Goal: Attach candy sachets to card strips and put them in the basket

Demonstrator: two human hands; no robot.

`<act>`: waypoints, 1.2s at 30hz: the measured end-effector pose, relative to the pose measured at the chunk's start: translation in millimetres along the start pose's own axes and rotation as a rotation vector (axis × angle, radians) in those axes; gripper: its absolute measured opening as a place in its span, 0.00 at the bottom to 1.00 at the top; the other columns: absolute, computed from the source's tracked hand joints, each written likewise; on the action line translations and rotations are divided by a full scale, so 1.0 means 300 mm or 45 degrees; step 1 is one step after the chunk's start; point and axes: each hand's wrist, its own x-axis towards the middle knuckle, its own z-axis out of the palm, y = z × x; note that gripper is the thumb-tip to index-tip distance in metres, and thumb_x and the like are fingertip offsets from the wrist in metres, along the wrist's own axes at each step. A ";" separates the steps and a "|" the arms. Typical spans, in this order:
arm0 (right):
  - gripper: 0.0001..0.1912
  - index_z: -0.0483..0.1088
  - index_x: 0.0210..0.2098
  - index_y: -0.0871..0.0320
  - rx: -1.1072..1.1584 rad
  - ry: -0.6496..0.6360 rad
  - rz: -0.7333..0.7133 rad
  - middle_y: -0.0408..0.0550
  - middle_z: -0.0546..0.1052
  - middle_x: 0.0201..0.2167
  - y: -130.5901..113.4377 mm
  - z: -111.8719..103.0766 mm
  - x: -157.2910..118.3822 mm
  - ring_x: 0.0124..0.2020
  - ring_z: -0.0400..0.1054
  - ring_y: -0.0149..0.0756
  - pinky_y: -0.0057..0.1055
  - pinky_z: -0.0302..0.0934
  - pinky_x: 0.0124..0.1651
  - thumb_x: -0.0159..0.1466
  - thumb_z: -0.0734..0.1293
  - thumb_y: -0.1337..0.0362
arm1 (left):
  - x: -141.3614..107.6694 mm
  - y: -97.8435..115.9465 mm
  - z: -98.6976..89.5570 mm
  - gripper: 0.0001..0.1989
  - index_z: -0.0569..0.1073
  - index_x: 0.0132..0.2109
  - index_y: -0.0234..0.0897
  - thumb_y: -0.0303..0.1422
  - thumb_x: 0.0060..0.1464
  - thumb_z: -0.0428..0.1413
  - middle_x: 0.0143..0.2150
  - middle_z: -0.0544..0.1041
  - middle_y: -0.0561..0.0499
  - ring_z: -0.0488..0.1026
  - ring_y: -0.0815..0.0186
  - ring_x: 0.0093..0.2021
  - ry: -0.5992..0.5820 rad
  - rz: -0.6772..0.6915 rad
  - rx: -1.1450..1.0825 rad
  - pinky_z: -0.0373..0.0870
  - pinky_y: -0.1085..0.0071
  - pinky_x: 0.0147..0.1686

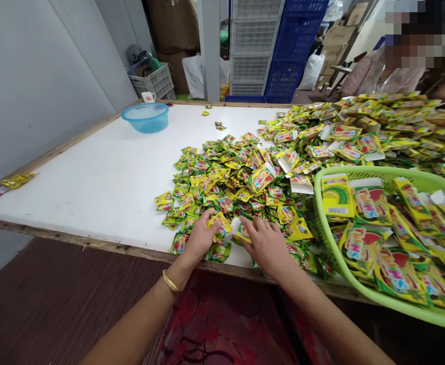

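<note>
My left hand (203, 234), a gold bangle on its wrist, grips a small yellow packet (220, 223) between thumb and fingers. Just to its right, my right hand (265, 242) has its fingers on a small box (240, 230) with a white open flap facing the packet. Both hands are low over the front of a heap of green and yellow packets (207, 177). On the heap lie several printed boxes, one (262, 177) with its flap up. A green basket (323, 233) full of such boxes is right of my right hand.
A blue basket (146, 119) sits at the back left of the white table (104, 172). More boxes are piled at the back right, with a person (382, 71) behind them. Crates (255, 45) are stacked beyond the table. A yellow strip (17, 180) lies at the left edge.
</note>
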 end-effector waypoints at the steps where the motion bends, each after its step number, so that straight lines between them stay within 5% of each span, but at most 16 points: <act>1: 0.28 0.58 0.60 0.53 0.009 0.046 -0.019 0.54 0.71 0.44 -0.003 0.003 -0.009 0.42 0.66 0.43 0.37 0.56 0.43 0.61 0.65 0.59 | 0.000 0.009 -0.005 0.17 0.69 0.46 0.37 0.35 0.47 0.57 0.38 0.71 0.50 0.69 0.68 0.29 -0.025 0.002 -0.001 0.71 0.75 0.19; 7: 0.29 0.55 0.61 0.55 0.133 0.262 -0.022 0.56 0.68 0.43 -0.054 0.046 -0.051 0.41 0.64 0.44 0.36 0.58 0.39 0.62 0.62 0.59 | -0.007 0.042 0.021 0.14 0.69 0.45 0.36 0.30 0.49 0.54 0.45 0.74 0.47 0.70 0.60 0.47 0.092 0.386 0.371 0.67 0.64 0.49; 11: 0.31 0.53 0.62 0.61 0.169 0.325 0.017 0.58 0.68 0.45 -0.079 0.068 -0.049 0.42 0.63 0.45 0.39 0.59 0.41 0.62 0.61 0.59 | -0.032 0.030 0.064 0.13 0.66 0.47 0.36 0.34 0.56 0.48 0.45 0.74 0.45 0.71 0.60 0.45 0.114 0.500 0.510 0.66 0.63 0.47; 16: 0.31 0.53 0.62 0.63 0.200 0.336 -0.031 0.59 0.69 0.45 -0.073 0.070 -0.054 0.43 0.63 0.46 0.39 0.61 0.42 0.62 0.60 0.58 | -0.025 0.028 0.056 0.10 0.68 0.43 0.36 0.33 0.53 0.50 0.38 0.75 0.48 0.72 0.62 0.39 0.083 0.403 0.507 0.66 0.67 0.41; 22: 0.33 0.50 0.63 0.64 0.391 0.400 -0.012 0.58 0.69 0.45 -0.102 0.064 -0.039 0.44 0.63 0.45 0.40 0.63 0.44 0.62 0.60 0.58 | -0.010 0.057 0.070 0.07 0.66 0.41 0.37 0.32 0.55 0.50 0.37 0.73 0.50 0.70 0.66 0.36 0.261 0.477 0.430 0.66 0.70 0.40; 27: 0.35 0.48 0.64 0.63 0.496 0.434 0.103 0.57 0.69 0.44 -0.107 0.063 -0.025 0.43 0.65 0.45 0.40 0.65 0.41 0.62 0.61 0.58 | -0.038 0.029 0.116 0.10 0.64 0.46 0.36 0.32 0.57 0.47 0.46 0.73 0.45 0.70 0.64 0.46 0.336 0.548 0.318 0.65 0.66 0.48; 31: 0.35 0.48 0.65 0.60 0.463 0.449 0.080 0.56 0.69 0.45 -0.074 0.064 -0.030 0.43 0.65 0.44 0.40 0.64 0.43 0.62 0.61 0.57 | -0.043 0.038 0.095 0.18 0.65 0.52 0.37 0.28 0.53 0.49 0.54 0.71 0.46 0.68 0.63 0.53 0.117 0.512 0.290 0.62 0.64 0.55; 36: 0.35 0.47 0.65 0.59 0.425 0.455 0.001 0.56 0.70 0.46 -0.039 0.066 -0.039 0.46 0.64 0.43 0.39 0.63 0.45 0.62 0.61 0.57 | -0.022 0.101 0.024 0.14 0.74 0.43 0.38 0.28 0.49 0.51 0.42 0.78 0.50 0.73 0.63 0.41 -0.237 0.435 0.557 0.68 0.67 0.47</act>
